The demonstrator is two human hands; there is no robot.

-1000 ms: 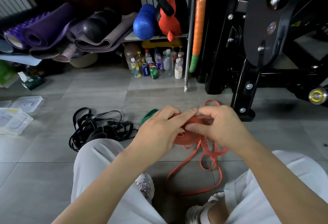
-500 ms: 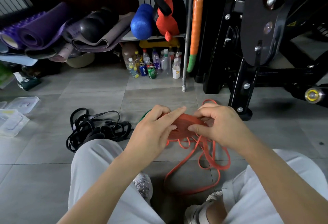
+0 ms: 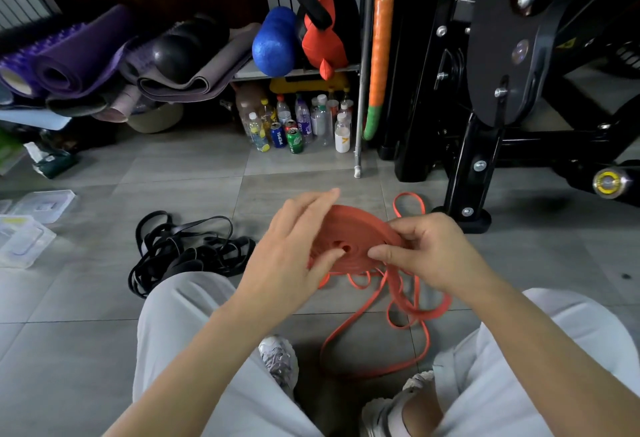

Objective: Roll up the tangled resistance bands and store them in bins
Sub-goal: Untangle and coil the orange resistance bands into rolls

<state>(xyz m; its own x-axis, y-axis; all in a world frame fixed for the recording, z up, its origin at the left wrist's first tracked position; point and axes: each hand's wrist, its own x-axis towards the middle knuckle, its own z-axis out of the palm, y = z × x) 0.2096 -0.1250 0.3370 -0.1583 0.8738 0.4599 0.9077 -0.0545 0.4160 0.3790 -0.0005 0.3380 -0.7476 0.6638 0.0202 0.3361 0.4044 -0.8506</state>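
An orange resistance band is partly wound into a flat coil (image 3: 356, 235) held above the floor between my knees. My left hand (image 3: 294, 256) holds the coil from the left, thumb on its face near the centre hole, fingers stretched along its far side. My right hand (image 3: 426, 249) pinches the coil's right edge, fingers curled. The band's loose tail (image 3: 398, 312) hangs down and loops on the tiles. A tangled black band pile (image 3: 183, 249) lies on the floor left of my left knee. Clear plastic bins (image 3: 24, 239) sit at the far left.
A black gym machine frame (image 3: 471, 159) stands at the right, its foot close to the orange loop. Bottles and cans (image 3: 298, 124) crowd under a shelf ahead. Rolled mats (image 3: 69, 58) are stacked at the back left. A metal pole (image 3: 362, 90) leans beside the bottles.
The coil has turned flat-side up, showing its spiral face and centre hole. My left fingers have straightened along it, and my right hand has shifted to the coil's right edge.
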